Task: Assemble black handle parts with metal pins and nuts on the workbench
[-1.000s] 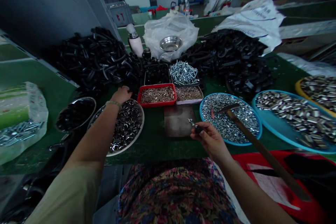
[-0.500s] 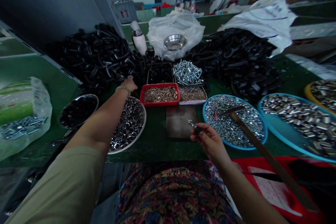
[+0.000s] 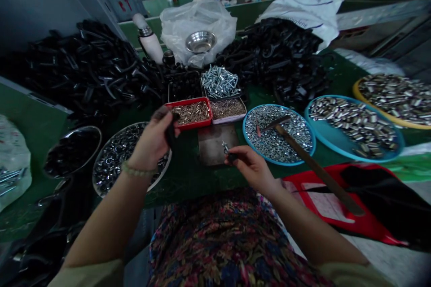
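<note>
My left hand point(image 3: 153, 139) is closed round a black curved part point(image 3: 169, 131) and holds it above the plate of shiny metal rings point(image 3: 116, 161), next to the red tray of small brass-coloured pieces point(image 3: 191, 113). My right hand point(image 3: 251, 168) pinches a small bolt assembly point(image 3: 227, 151) with a black piece on it, just over the near edge of a dull metal plate point(image 3: 215, 143) on the green table.
Heaps of black curved parts point(image 3: 81, 71) fill the back of the table. A hammer point(image 3: 303, 157) rests across a blue dish of nuts point(image 3: 278, 132). Further dishes of metal sleeves point(image 3: 353, 121) lie to the right, a red tray point(image 3: 323, 206) near right, a dark bowl point(image 3: 72, 152) left.
My left hand has drawn back from the black heap toward me, now gripping a black part. The right hand with the bolt has barely shifted; the view has swung right.
</note>
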The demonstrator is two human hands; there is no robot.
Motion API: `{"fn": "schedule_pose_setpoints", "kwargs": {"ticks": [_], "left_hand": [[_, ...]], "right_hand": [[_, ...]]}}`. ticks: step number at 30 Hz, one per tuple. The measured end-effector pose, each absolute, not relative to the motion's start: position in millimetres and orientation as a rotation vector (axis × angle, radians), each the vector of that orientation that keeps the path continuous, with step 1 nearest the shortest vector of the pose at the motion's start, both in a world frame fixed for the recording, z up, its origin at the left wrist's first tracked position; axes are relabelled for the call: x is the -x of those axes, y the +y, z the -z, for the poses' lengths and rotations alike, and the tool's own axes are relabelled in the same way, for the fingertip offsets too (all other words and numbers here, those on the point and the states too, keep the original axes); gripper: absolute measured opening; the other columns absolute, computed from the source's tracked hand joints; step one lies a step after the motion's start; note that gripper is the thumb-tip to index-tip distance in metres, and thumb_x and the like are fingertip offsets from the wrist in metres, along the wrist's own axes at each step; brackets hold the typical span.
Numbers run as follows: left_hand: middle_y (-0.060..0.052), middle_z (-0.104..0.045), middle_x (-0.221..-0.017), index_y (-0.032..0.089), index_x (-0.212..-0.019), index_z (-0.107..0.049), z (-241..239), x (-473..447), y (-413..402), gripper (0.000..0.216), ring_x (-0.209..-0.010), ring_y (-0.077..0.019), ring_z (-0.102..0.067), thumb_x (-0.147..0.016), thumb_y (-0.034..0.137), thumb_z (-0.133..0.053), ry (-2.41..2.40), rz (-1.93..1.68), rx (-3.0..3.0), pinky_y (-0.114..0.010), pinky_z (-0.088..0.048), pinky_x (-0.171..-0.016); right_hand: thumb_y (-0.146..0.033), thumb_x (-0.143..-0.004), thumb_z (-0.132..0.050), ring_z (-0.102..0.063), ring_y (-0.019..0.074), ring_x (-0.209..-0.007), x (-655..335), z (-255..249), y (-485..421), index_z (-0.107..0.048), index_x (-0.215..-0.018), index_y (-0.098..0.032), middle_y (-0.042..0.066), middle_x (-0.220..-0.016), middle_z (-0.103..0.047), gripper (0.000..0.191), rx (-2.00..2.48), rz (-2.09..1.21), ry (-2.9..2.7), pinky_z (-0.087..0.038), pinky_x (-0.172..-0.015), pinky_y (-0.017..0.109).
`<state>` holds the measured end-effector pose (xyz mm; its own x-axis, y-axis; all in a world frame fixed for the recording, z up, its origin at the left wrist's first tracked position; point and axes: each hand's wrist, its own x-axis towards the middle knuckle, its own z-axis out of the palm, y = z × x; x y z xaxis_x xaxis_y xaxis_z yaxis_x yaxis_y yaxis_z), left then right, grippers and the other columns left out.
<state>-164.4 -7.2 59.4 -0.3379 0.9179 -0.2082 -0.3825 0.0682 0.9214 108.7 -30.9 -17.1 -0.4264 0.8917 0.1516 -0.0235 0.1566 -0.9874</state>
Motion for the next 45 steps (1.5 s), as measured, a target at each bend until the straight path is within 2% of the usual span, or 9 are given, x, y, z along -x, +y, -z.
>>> {"fn": "schedule_pose_setpoints", "kwargs": {"ticks": [5, 10, 17, 22, 27, 33, 37, 42, 45], "left_hand": [[0.004, -0.055, -0.085, 0.029, -0.114, -0.048, -44.5, 87.1, -52.2, 0.044, -0.057, -0.005, -0.049, -0.077, 0.027, -0.07, 1.128, -1.308, -0.648, -0.014, -0.039, -0.045], [0.003, -0.056, -0.084, 0.023, -0.11, -0.051, -33.0, 68.4, -53.8, 0.045, -0.06, -0.005, -0.048, -0.071, 0.02, -0.074, 1.172, -1.286, -0.775, -0.014, -0.039, -0.048], [0.005, -0.054, -0.073, 0.021, -0.111, -0.049, -34.7, 66.2, -56.5, 0.043, -0.053, -0.0045, -0.044, -0.075, 0.027, -0.072, 1.046, -1.078, -0.766, -0.016, -0.032, -0.046], [0.005, -0.051, -0.077, 0.022, -0.113, -0.049, -30.5, 79.5, -59.7, 0.041, -0.055, -0.0035, -0.042, -0.078, 0.024, -0.07, 1.079, -0.88, -0.972, -0.016, -0.032, -0.048], [-0.001, -0.056, -0.1, 0.023, -0.118, -0.047, -29.7, 85.7, -65.8, 0.049, -0.081, -0.0106, -0.055, -0.076, 0.024, -0.072, 1.077, -0.863, -1.192, -0.022, -0.044, -0.07], [-0.001, -0.058, -0.108, 0.025, -0.115, -0.047, -25.4, 85.8, -67.1, 0.059, -0.1, -0.0167, -0.057, -0.067, 0.021, -0.08, 1.075, -0.88, -1.348, -0.029, -0.045, -0.088], [-0.001, -0.062, -0.102, 0.023, -0.111, -0.05, -16.9, 80.4, -69.5, 0.055, -0.093, -0.0173, -0.061, -0.065, 0.022, -0.081, 1.056, -0.924, -1.232, -0.031, -0.047, -0.086], [0.001, -0.064, -0.087, 0.022, -0.108, -0.049, -5.6, 71.8, -74.2, 0.049, -0.07, -0.0119, -0.061, -0.069, 0.027, -0.078, 1.083, -1.137, -1.0, -0.026, -0.05, -0.07], [0.0, -0.065, -0.087, 0.022, -0.111, -0.047, -3.1, 69.3, -75.9, 0.046, -0.071, -0.0124, -0.061, -0.074, 0.029, -0.074, 1.058, -1.176, -0.975, -0.028, -0.052, -0.072]], "right_hand": [[-0.01, -0.086, -0.049, -0.062, 0.024, -0.109, -106.7, 0.1, -34.9, -0.063, -0.118, -0.023, 0.011, -0.116, -0.066, 0.037, 0.864, -0.759, -2.161, -0.051, -0.096, 0.042], [-0.01, -0.09, -0.044, -0.064, 0.0207, -0.107, -105.4, -0.7, -45.3, -0.058, -0.123, -0.021, 0.011, -0.114, -0.067, 0.037, 0.762, -0.571, -2.174, -0.054, -0.092, 0.038], [-0.021, -0.096, -0.045, -0.07, 0.0136, -0.075, -108.2, 15.0, -52.8, -0.054, -0.116, -0.025, 0.003, -0.093, -0.07, 0.023, 0.718, -1.276, -1.665, -0.058, -0.069, 0.028], [-0.02, -0.091, -0.053, -0.068, 0.0158, -0.095, -124.0, 11.9, -48.7, -0.063, -0.11, -0.023, 0.005, -0.099, -0.07, 0.021, 0.689, -1.354, -1.872, -0.053, -0.088, 0.033], [-0.027, -0.089, -0.061, -0.071, 0.0123, -0.073, -124.2, 8.7, -48.6, -0.06, -0.104, -0.02, 0.001, -0.089, -0.069, 0.017, 0.598, -1.896, -1.415, -0.057, -0.07, 0.027], [-0.028, -0.084, -0.07, -0.071, 0.0105, -0.069, -117.1, 6.1, -49.6, -0.057, -0.102, -0.019, -0.001, -0.083, -0.071, 0.024, 0.541, -2.113, -1.178, -0.057, -0.066, 0.022], [-0.029, -0.079, -0.075, -0.072, 0.0119, -0.064, -114.4, 5.0, -45.1, -0.044, -0.108, -0.023, -0.001, -0.084, -0.073, 0.043, 0.515, -2.24, -1.015, -0.057, -0.059, 0.021], [-0.033, -0.076, -0.077, -0.071, 0.0129, -0.061, -107.3, 3.5, -41.0, -0.042, -0.102, -0.022, -0.001, -0.076, -0.073, 0.045, 0.634, -2.272, -0.976, -0.057, -0.058, 0.021], [-0.039, -0.075, -0.077, -0.071, 0.0146, -0.059, -97.5, 4.7, -43.2, -0.041, -0.104, -0.022, -0.001, -0.071, -0.072, 0.049, 0.669, -2.239, -0.976, -0.056, -0.056, 0.023]]}}
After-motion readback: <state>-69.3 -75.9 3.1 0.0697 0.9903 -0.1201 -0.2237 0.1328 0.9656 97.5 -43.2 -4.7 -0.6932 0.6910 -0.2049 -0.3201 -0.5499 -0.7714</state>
